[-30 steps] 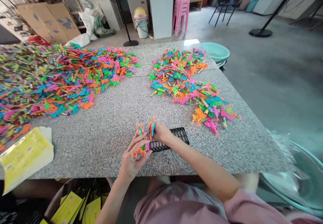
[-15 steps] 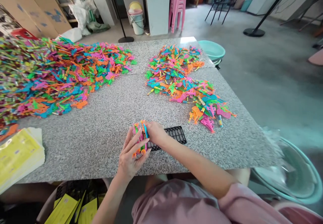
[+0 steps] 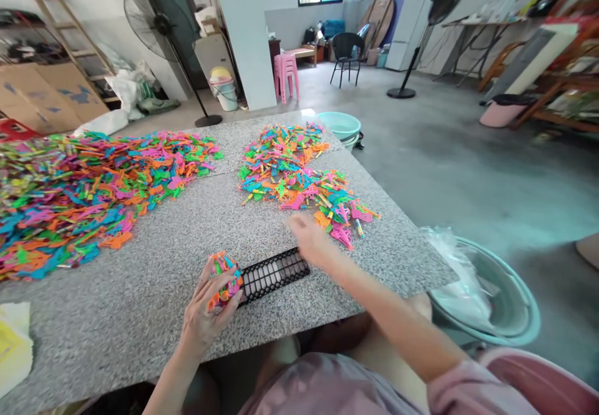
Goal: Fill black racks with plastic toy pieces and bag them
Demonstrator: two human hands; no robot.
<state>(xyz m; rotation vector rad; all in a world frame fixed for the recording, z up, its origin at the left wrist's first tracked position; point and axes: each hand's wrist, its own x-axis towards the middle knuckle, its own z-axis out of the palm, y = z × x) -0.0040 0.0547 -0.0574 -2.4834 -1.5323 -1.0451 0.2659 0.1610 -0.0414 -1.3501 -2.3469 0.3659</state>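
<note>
My left hand [image 3: 206,306] is closed around several small plastic toy guns [image 3: 226,278] in orange, pink, blue and green, standing packed together at the left end of a black plastic rack [image 3: 276,270]. The rack's slots to the right of them show no toys, and it lies slightly slanted on the speckled stone table [image 3: 173,234]. Over the rack's right end is my right hand [image 3: 309,235], smeared by motion, so its fingers and anything in them cannot be made out. Just beyond it lies a loose heap of toy guns [image 3: 299,178], some with printed tubes.
A much larger heap of toy guns [image 3: 93,190] covers the table's left side. Yellow printed cards [image 3: 14,346] lie at the left edge. Beside the table's right edge stand a green basin [image 3: 510,296] with clear plastic bags [image 3: 461,278] and a pink tub [image 3: 538,377].
My right hand has come away from the toy guns by my left hand and moved right, toward the smaller heap. More of the rack shows. The camera view has tilted up and turned right.
</note>
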